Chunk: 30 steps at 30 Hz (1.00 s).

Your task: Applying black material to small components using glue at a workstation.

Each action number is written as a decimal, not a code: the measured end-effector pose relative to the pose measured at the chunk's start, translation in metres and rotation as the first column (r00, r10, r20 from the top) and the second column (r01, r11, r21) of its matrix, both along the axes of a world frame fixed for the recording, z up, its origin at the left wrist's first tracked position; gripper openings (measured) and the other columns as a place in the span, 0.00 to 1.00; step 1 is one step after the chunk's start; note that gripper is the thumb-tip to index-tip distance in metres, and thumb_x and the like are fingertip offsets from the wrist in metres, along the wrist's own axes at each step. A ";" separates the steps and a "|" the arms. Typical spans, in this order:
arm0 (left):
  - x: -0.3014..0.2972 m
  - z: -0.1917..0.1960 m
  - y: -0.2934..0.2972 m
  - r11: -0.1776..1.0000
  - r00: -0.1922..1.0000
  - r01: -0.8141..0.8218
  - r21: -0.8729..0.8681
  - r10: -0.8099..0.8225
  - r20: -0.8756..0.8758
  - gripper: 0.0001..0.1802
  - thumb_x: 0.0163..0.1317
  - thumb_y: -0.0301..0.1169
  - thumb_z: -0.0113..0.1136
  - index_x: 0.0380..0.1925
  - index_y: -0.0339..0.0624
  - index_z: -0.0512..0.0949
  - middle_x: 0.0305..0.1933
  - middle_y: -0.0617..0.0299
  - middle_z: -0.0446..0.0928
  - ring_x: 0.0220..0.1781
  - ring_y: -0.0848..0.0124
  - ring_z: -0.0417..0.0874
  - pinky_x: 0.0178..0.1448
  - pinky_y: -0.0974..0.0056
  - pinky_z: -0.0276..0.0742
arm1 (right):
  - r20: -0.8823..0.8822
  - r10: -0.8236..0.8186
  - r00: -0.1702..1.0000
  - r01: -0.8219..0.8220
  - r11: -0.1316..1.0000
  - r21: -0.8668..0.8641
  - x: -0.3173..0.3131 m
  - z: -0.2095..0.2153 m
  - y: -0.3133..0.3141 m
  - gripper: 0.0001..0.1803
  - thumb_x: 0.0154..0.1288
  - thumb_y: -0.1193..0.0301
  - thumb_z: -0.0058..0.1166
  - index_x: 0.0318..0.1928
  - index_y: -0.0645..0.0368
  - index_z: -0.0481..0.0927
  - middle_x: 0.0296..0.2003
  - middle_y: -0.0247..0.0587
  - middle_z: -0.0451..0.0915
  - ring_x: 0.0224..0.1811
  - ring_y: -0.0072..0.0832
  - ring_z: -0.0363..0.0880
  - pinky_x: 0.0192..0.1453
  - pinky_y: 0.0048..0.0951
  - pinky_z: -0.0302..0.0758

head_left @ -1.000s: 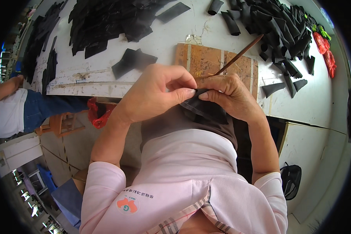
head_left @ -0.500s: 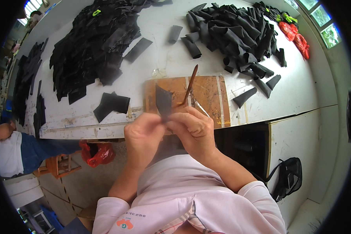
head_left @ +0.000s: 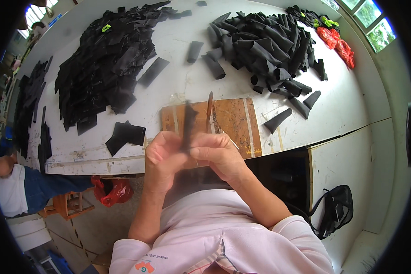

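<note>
A small black fabric piece (head_left: 188, 123) stands upright between my two hands, blurred by motion and seen nearly edge-on. My left hand (head_left: 162, 153) pinches its lower end from the left. Close beside it, my right hand (head_left: 219, 153) grips the same lower end with thumb and fingers. A slim brown stick (head_left: 209, 109) rises from behind the right hand's fingers, seemingly held in them; its lower end is hidden. Under the hands and beyond them lies a worn brown board (head_left: 235, 121) with tape strips, at the table's near edge.
On the white table (head_left: 169, 91) lie a large heap of flat black pieces (head_left: 109, 64) at left and rolled black pieces (head_left: 274, 45) at right. Folded black pieces (head_left: 125, 134) lie left of the board. Red plastic bags (head_left: 335, 43) sit far right. Another person's arm (head_left: 2, 165) shows at left.
The fabric piece has turned from showing its flat side to nearly edge-on. The brown stick has become more upright and shifted left. The whole view has shifted slightly.
</note>
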<state>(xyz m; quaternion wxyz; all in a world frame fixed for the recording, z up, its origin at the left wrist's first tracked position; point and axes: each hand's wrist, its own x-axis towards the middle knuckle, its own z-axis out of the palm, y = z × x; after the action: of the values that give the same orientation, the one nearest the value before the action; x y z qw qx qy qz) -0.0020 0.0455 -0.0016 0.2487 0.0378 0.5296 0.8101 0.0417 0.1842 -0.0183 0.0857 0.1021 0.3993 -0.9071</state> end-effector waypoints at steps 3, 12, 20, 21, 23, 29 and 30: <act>0.001 -0.003 0.013 0.976 0.979 -0.191 -0.104 0.182 -0.090 0.16 0.43 0.13 0.46 0.35 0.35 0.69 0.28 0.65 0.70 0.17 0.87 0.61 0.16 0.81 0.53 | -0.012 0.056 0.998 -0.057 0.942 -0.332 0.003 -0.012 -0.004 0.03 0.56 0.74 0.54 0.29 0.57 0.74 0.22 0.26 0.69 0.23 0.13 0.63 0.27 0.15 0.61; 0.008 -0.006 0.003 0.980 0.950 -0.135 -0.148 0.086 -0.300 0.17 0.47 0.16 0.51 0.40 0.35 0.70 0.30 0.60 0.75 0.37 0.74 0.78 0.40 0.75 0.72 | -0.046 -0.037 0.998 0.036 0.999 -0.024 0.004 -0.010 0.000 0.09 0.59 0.69 0.53 0.25 0.57 0.71 0.25 0.25 0.68 0.28 0.14 0.64 0.33 0.15 0.63; 0.008 0.008 0.001 0.834 0.948 0.300 0.464 -0.316 -0.045 0.27 0.46 0.15 0.53 0.51 0.29 0.64 0.28 0.63 0.72 0.27 0.81 0.70 0.29 0.79 0.63 | -0.246 -0.058 0.967 0.050 0.998 -0.037 0.018 0.007 0.007 0.05 0.58 0.73 0.53 0.28 0.60 0.72 0.33 0.30 0.69 0.35 0.17 0.66 0.41 0.18 0.64; 0.008 0.012 0.003 0.920 0.975 0.206 0.332 -0.221 0.006 0.25 0.48 0.15 0.53 0.50 0.29 0.65 0.31 0.64 0.72 0.34 0.79 0.72 0.37 0.77 0.67 | -0.248 -0.123 0.961 0.139 0.989 0.050 0.016 0.015 0.010 0.04 0.58 0.75 0.52 0.28 0.62 0.71 0.32 0.32 0.71 0.33 0.17 0.67 0.39 0.17 0.66; 0.014 0.015 0.011 0.967 0.987 0.141 0.211 -0.153 0.043 0.20 0.50 0.16 0.54 0.47 0.30 0.69 0.32 0.63 0.73 0.33 0.80 0.73 0.35 0.79 0.68 | -0.464 -0.150 0.873 0.348 0.858 0.378 0.012 0.011 0.014 0.05 0.59 0.76 0.51 0.28 0.64 0.71 0.31 0.33 0.71 0.29 0.17 0.68 0.34 0.17 0.67; 0.024 0.007 0.032 0.931 0.765 -0.309 -0.194 0.123 -0.632 0.05 0.56 0.17 0.51 0.33 0.30 0.74 0.35 0.60 0.74 0.33 0.79 0.72 0.39 0.76 0.72 | -0.618 -0.088 0.781 0.538 0.596 0.596 0.013 0.016 0.011 0.06 0.59 0.76 0.50 0.27 0.64 0.69 0.26 0.35 0.71 0.27 0.18 0.68 0.31 0.17 0.66; 0.026 0.004 0.032 0.943 0.798 -0.283 -0.174 0.130 -0.588 0.06 0.57 0.17 0.50 0.34 0.32 0.74 0.36 0.58 0.74 0.34 0.79 0.73 0.38 0.76 0.72 | -0.629 -0.064 0.775 0.551 0.556 0.622 0.014 0.016 0.011 0.07 0.60 0.75 0.50 0.27 0.64 0.69 0.24 0.35 0.70 0.27 0.18 0.67 0.30 0.17 0.66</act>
<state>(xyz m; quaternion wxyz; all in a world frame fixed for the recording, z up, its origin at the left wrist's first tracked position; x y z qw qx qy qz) 0.0237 0.0771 0.0022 -0.0084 0.1870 0.6793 0.7096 0.0560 0.1952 -0.0018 -0.2515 -0.0587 0.7325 -0.6299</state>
